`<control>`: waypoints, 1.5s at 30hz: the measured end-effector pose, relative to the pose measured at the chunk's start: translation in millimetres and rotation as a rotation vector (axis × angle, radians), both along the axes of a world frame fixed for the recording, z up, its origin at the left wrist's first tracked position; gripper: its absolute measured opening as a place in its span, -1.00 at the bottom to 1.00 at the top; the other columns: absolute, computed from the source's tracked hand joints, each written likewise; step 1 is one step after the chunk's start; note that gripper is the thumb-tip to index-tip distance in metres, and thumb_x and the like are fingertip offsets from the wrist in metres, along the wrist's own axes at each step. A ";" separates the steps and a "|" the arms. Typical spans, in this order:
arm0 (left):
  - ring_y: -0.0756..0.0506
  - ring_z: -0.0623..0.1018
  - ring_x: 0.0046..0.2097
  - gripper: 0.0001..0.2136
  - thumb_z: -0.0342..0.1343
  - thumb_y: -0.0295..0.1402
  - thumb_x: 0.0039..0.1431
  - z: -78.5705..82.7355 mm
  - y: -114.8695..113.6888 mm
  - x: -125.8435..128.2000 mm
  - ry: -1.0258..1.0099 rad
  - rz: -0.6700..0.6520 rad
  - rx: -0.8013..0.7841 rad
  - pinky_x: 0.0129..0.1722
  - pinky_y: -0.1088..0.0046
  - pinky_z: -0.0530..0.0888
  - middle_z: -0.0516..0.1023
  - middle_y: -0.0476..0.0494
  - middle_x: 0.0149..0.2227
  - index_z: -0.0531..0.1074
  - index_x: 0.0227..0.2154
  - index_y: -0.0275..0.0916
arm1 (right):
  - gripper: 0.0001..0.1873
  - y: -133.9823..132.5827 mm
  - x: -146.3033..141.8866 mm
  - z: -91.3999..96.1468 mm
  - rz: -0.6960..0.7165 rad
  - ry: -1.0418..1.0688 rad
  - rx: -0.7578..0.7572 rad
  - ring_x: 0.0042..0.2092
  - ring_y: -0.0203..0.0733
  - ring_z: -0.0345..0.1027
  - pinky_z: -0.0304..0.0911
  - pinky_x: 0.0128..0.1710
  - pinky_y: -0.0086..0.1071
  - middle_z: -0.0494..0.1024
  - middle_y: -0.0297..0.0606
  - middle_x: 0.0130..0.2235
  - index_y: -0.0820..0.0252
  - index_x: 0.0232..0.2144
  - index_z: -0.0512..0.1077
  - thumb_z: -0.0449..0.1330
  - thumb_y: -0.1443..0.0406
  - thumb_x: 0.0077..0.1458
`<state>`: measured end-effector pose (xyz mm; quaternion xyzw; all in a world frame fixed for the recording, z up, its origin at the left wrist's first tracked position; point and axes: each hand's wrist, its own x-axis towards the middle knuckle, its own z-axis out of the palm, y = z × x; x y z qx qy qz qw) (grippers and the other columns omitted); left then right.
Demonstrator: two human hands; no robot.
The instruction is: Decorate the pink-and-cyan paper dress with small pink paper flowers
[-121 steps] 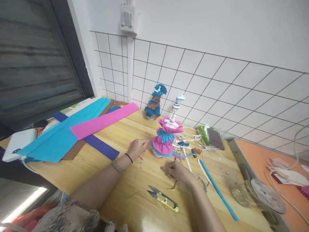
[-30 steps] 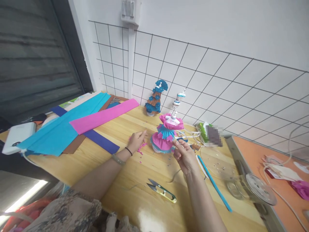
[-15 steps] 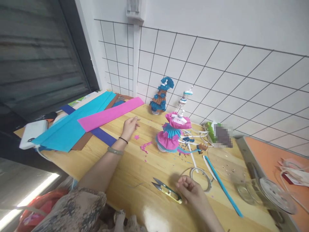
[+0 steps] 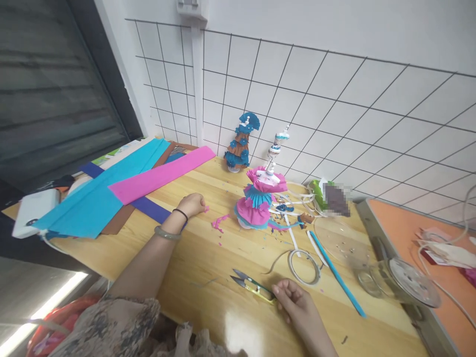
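Note:
My left hand [image 4: 191, 205] reaches across the table, its fingers closed together at a small pink paper piece [image 4: 207, 209] that they partly cover. Close to the table's front, my right hand [image 4: 293, 300] is curled, thumb against fingers; what they hold, if anything, is hidden. It borders the handle end of the yellow-and-green thread snips [image 4: 255, 287], which lie with blades apart. A tiered pink and blue crepe-paper figure [image 4: 256, 208] stands beyond both hands. Pink paper scraps [image 4: 220, 224] lie between it and my left hand.
Crepe-paper sheets, blue [image 4: 100, 193] and pink [image 4: 163, 176], lie at left. Behind stand a blue-brown paper figure [image 4: 238, 146] and a white one [image 4: 277, 144] by the wire grid. A tape roll [image 4: 305, 267], blue strip [image 4: 338, 275] and clear container [image 4: 405, 280] occupy the right.
My left hand has lowered onto the small pink paper piece. My right hand has shifted slightly towards the table's front, by the snips' handle. The whole view has shifted a little.

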<state>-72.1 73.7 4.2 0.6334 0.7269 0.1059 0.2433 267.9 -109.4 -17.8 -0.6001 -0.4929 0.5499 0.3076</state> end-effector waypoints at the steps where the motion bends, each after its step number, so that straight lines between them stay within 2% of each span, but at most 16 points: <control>1: -0.05 0.46 -0.42 -0.88 0.17 -0.27 -0.18 0.4 0.0 1.1 0.004 -0.014 -0.010 -0.44 0.50 0.27 0.52 -0.08 -0.50 0.45 -0.59 -0.21 | -0.57 0.2 -0.9 0.2 -0.002 0.000 0.002 -0.68 -0.51 -0.09 -0.18 -0.69 -0.55 0.22 -0.47 -0.66 0.23 -0.53 0.25 0.15 -0.04 -0.08; 5: -0.02 0.46 -0.42 -0.91 0.14 -0.32 -0.14 0.8 -0.4 3.8 0.012 -0.034 -0.022 -0.46 0.53 0.27 0.52 -0.06 -0.48 0.46 -0.55 -0.22 | -0.56 0.6 -1.4 1.6 -0.009 0.012 -0.017 -0.69 -0.52 -0.09 -0.19 -0.70 -0.55 0.23 -0.47 -0.66 0.23 -0.52 0.26 0.16 -0.04 -0.10; 10: -0.01 0.47 -0.38 -0.73 0.16 -0.31 -0.13 -3.3 1.0 3.2 0.019 -0.030 0.008 -0.44 0.55 0.28 0.54 -0.06 -0.36 0.44 -0.29 -0.22 | -0.58 0.1 0.7 2.0 -0.032 0.016 0.004 -0.68 -0.51 -0.07 -0.16 -0.71 -0.56 0.22 -0.47 -0.65 0.23 -0.52 0.27 0.17 -0.03 -0.09; 17: -0.02 0.46 -0.41 -0.88 0.14 -0.29 -0.12 -6.9 3.3 -0.3 0.013 -0.082 -0.026 -0.46 0.54 0.28 0.52 -0.06 -0.46 0.47 -0.52 -0.23 | -0.58 0.7 0.1 1.4 -0.036 0.030 0.001 -0.69 -0.51 -0.07 -0.14 -0.72 -0.56 0.24 -0.46 -0.65 0.22 -0.52 0.28 0.19 -0.03 -0.12; 19: -0.02 0.47 -0.40 -0.88 0.14 -0.31 -0.12 -6.8 3.4 -0.8 0.010 -0.090 -0.026 -0.45 0.54 0.29 0.52 -0.06 -0.47 0.48 -0.51 -0.23 | -0.57 0.7 -0.4 2.3 -0.036 0.032 0.006 -0.69 -0.51 -0.07 -0.14 -0.72 -0.57 0.23 -0.47 -0.66 0.22 -0.53 0.27 0.18 -0.04 -0.11; 24: -0.04 0.48 -0.27 -0.66 0.14 -0.33 -0.12 -5.0 2.3 0.4 0.026 -0.096 0.064 -0.34 0.54 0.32 0.51 -0.08 -0.28 0.41 -0.19 -0.21 | -0.57 0.0 -2.7 6.6 -0.040 0.043 0.019 -0.68 -0.50 -0.07 -0.13 -0.71 -0.57 0.23 -0.48 -0.66 0.22 -0.54 0.25 0.18 -0.04 -0.10; 27: -0.06 0.48 -0.23 -0.61 0.13 -0.34 -0.11 -2.8 1.0 1.6 0.051 -0.101 0.091 -0.30 0.52 0.32 0.50 -0.10 -0.26 0.36 -0.13 -0.21 | -0.56 0.0 -2.7 8.5 -0.048 0.058 0.000 -0.69 -0.49 -0.06 -0.13 -0.70 -0.56 0.24 -0.48 -0.66 0.22 -0.53 0.25 0.19 -0.04 -0.13; 31: -0.10 0.48 -0.22 -0.64 0.17 -0.29 -0.14 0.9 -0.1 3.7 0.098 -0.081 0.117 -0.26 0.48 0.32 0.50 -0.12 -0.29 0.37 -0.20 -0.21 | -0.57 1.0 -0.4 9.1 -0.041 0.075 -0.006 -0.69 -0.51 -0.06 -0.16 -0.69 -0.55 0.24 -0.47 -0.65 0.23 -0.54 0.25 0.19 -0.02 -0.11; 36: -0.07 0.48 -0.28 -0.84 0.14 -0.33 -0.14 4.2 -1.2 8.0 0.088 -0.101 0.126 -0.32 0.51 0.31 0.52 -0.08 -0.35 0.42 -0.41 -0.20 | -0.60 0.7 -1.1 11.2 -0.051 0.105 -0.005 -0.69 -0.52 -0.03 -0.15 -0.69 -0.57 0.26 -0.47 -0.65 0.23 -0.53 0.27 0.21 0.00 -0.11; 38: -0.06 0.48 -0.31 -0.87 0.11 -0.34 -0.12 6.5 -2.2 8.8 0.074 -0.104 0.132 -0.35 0.52 0.31 0.52 -0.06 -0.38 0.43 -0.44 -0.20 | -0.59 -0.6 0.1 15.0 -0.104 0.105 -0.016 -0.71 -0.52 -0.05 -0.18 -0.70 -0.56 0.26 -0.48 -0.66 0.23 -0.53 0.27 0.22 -0.01 -0.14; 41: -0.06 0.48 -0.32 -0.85 0.04 -0.34 -0.07 10.5 -2.8 9.1 0.064 -0.085 0.165 -0.39 0.52 0.29 0.53 -0.06 -0.38 0.43 -0.40 -0.20 | -0.57 -1.2 14.6 25.1 -0.335 0.023 0.050 -0.72 -0.49 -0.09 -0.21 -0.72 -0.54 0.21 -0.50 -0.70 0.22 -0.50 0.30 0.23 -0.03 -0.19; 43: -0.06 0.47 -0.33 -0.81 0.00 -0.32 -0.03 12.9 -2.3 9.7 0.056 -0.057 0.210 -0.39 0.52 0.29 0.52 -0.08 -0.37 0.42 -0.34 -0.21 | -0.57 1.3 36.3 32.1 -0.531 -0.104 0.168 -0.68 -0.44 -0.01 -0.12 -0.68 -0.52 0.24 -0.47 -0.67 0.21 -0.46 0.33 0.22 -0.03 -0.18; 45: -0.05 0.47 -0.34 -0.77 -0.02 -0.30 0.00 15.3 -2.0 12.1 0.027 -0.015 0.290 -0.38 0.53 0.28 0.52 -0.08 -0.38 0.42 -0.29 -0.22 | -0.59 6.3 65.2 34.7 -0.651 -0.368 0.309 -0.56 -0.32 0.17 0.08 -0.55 -0.45 0.37 -0.34 -0.56 0.22 -0.43 0.37 0.17 -0.02 -0.13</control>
